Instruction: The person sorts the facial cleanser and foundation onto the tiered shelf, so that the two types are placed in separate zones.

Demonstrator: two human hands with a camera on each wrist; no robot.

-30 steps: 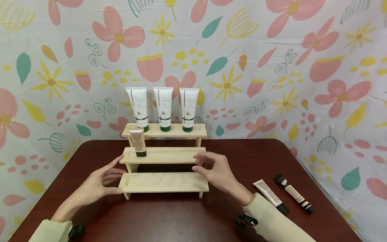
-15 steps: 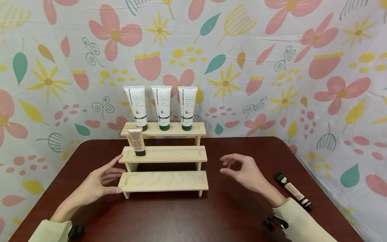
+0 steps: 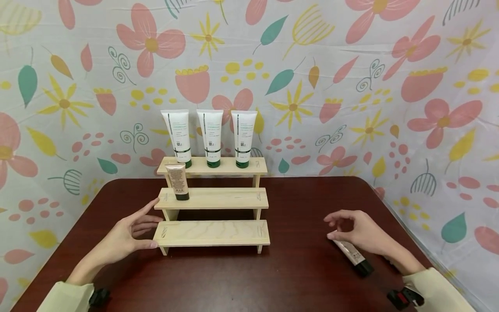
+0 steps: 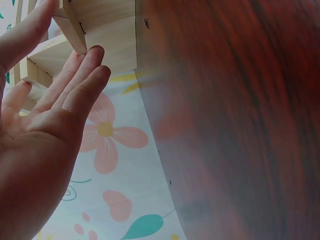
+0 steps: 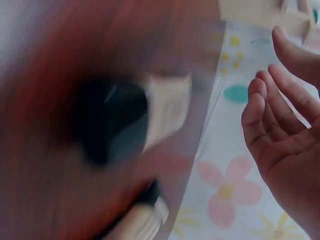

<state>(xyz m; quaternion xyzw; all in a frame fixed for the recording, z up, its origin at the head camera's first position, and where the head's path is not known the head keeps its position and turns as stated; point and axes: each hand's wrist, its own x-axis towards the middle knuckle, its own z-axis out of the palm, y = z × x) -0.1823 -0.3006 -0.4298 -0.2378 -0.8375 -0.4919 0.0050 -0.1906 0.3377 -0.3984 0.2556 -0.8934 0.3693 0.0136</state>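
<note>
A three-tier wooden display shelf (image 3: 210,234) stands on the table. My left hand (image 3: 121,240) is at its left end, the index fingertip at the middle tier and the thumb at the bottom one; the fingers are spread and fairly straight. Over at the right, my right hand (image 3: 360,229) hovers with loosely bent fingers above the crimped end of a beige squeeze tube (image 3: 352,255) with a black cap. In the right wrist view that tube (image 5: 167,105) lies apart from the fingers. A similar beige tube (image 3: 178,182) stands cap-down on the middle tier.
Three white tubes (image 3: 210,134) with green caps stand in a row on the top tier. A slim black-and-beige tube (image 5: 142,220) lies beside the beige one, mostly hidden by my right arm in the head view. Behind the table (image 3: 249,281) hangs a flowered cloth (image 3: 304,52).
My right hand has moved right, away from the shelf's right end, to above the lying beige tube. My left hand has stayed at the shelf's left side.
</note>
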